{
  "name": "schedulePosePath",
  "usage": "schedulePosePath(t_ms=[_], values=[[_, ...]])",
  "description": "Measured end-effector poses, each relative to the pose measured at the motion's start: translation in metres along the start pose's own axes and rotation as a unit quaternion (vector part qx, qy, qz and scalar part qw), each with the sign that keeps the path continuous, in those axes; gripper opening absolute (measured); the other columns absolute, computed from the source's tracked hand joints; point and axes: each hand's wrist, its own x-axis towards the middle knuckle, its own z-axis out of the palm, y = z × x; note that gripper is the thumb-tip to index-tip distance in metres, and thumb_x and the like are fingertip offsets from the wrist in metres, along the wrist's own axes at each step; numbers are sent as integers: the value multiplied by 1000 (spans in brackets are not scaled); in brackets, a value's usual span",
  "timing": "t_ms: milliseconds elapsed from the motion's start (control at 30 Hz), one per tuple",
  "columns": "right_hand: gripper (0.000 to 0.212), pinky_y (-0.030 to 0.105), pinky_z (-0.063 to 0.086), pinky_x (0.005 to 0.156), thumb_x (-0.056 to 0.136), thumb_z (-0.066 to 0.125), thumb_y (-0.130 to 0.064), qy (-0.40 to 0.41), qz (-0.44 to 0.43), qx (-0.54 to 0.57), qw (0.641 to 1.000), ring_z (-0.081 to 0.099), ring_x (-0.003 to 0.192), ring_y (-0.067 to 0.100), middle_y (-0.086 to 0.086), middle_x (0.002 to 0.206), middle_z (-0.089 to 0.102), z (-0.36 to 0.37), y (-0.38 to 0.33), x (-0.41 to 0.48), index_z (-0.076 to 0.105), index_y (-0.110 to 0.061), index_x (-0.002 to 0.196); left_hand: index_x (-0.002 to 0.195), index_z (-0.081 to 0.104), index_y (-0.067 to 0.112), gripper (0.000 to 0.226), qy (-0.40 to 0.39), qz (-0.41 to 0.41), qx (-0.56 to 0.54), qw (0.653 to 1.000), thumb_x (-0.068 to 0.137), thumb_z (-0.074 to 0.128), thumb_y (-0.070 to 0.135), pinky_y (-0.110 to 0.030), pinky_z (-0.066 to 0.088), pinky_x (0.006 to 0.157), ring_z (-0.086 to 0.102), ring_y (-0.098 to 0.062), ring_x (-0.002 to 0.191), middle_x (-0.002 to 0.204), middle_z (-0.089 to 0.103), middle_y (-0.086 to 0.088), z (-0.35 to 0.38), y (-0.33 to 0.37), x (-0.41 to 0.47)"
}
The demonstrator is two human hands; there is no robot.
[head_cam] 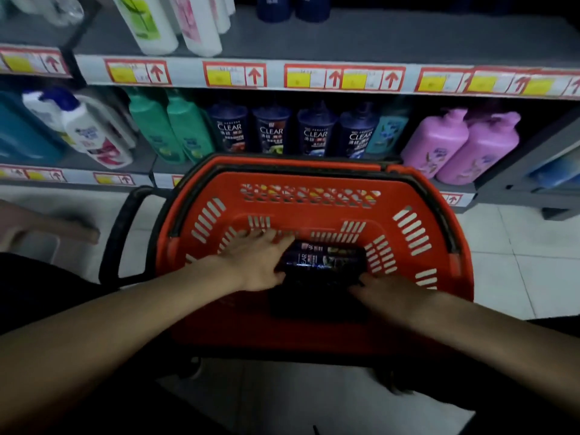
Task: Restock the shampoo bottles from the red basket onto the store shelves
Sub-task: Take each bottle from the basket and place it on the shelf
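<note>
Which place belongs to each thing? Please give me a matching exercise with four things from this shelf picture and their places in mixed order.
Things:
1. lying dark bottle
2. pink bottles
3. pair of green bottles
4. white bottle with green label

Places:
A. upper shelf
B. lower shelf, right of the standing dark bottles
C. inside the red basket
D. lower shelf, left of the standing dark bottles

Pairs: 1-C, 2-B, 3-D, 4-A
</note>
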Motion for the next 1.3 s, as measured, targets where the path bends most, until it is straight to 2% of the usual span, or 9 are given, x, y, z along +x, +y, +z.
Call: schedulePosePath(t_ms=[100, 233, 333, 533, 733, 933, 1067, 1133, 1300], values=[[44, 42, 50, 101, 103, 54, -31, -30, -11, 17, 999, 57, 127, 33, 13, 140, 55, 2, 5, 5, 50, -19, 146, 161, 21, 31, 78, -46, 17, 19, 999, 96, 56, 56, -49, 33, 118, 37, -32, 148, 163, 33, -8, 4, -3, 5], [41, 35, 51, 97, 97, 61, -28, -44, 6, 50, 998, 62, 123, 30, 11, 135, 63, 1, 12, 11, 59, -19, 136, 148, 46, 27, 57, -61, 32, 38, 997, 98, 55, 52, -42, 48, 106, 55, -32, 132, 144, 55, -8, 6, -8, 8], [39, 34, 52, 93, 94, 64, -27, -42, 21, 64, 997, 65, 119, 30, 12, 130, 67, 4, 16, 16, 62, -17, 131, 138, 56, 26, 48, -64, 34, 52, 996, 97, 56, 50, -43, 51, 100, 59, -31, 126, 136, 61, -6, 5, -11, 7], [38, 39, 55, 93, 89, 70, -25, -40, 48, 64, 996, 68, 112, 29, 12, 124, 70, 19, 21, 45, 66, -16, 126, 139, 56, 25, 44, -70, 38, 64, 995, 99, 56, 44, -40, 49, 93, 59, -30, 126, 137, 62, -4, -1, -14, 2], [38, 36, 51, 95, 97, 60, -9, 9, 52, 86, 995, 63, 121, 32, 15, 134, 63, 9, 3, 80, 59, -11, 135, 125, 62, 24, 32, -54, 40, 44, 997, 98, 56, 40, -35, 48, 82, 62, -28, 114, 124, 66, -4, -4, -16, -5], [38, 40, 55, 97, 96, 64, -19, 16, -11, 104, 994, 65, 119, 29, 7, 133, 67, 7, -33, 110, 64, -21, 134, 136, 58, 26, 42, -38, 48, 57, 996, 99, 53, 47, -39, 49, 88, 60, -29, 122, 133, 64, -4, -9, -19, -10], [57, 38, 47, 105, 93, 72, -28, -8, -42, 132, 990, 56, 131, 30, 7, 146, 57, 8, -57, 129, 54, -18, 146, 137, 58, 25, 44, -41, 48, 57, 996, 99, 53, 48, -41, 53, 93, 60, -29, 122, 133, 64, -5, -12, -21, -11], [61, 36, 46, 105, 90, 77, -32, -4, -55, 114, 992, 56, 131, 31, 9, 146, 58, 10, -65, 135, 56, -15, 145, 139, 57, 25, 46, -43, 47, 57, 996, 100, 53, 48, -42, 52, 96, 59, -30, 124, 135, 63, -5, -13, -22, -12], [50, 36, 49, 103, 91, 75, -23, 11, -64, 101, 993, 61, 126, 33, 14, 136, 63, 15, -70, 141, 61, -9, 136, 136, 59, 25, 44, -42, 45, 51, 997, 100, 52, 48, -41, 53, 93, 61, -28, 121, 131, 64, -4, -14, -25, -11]])
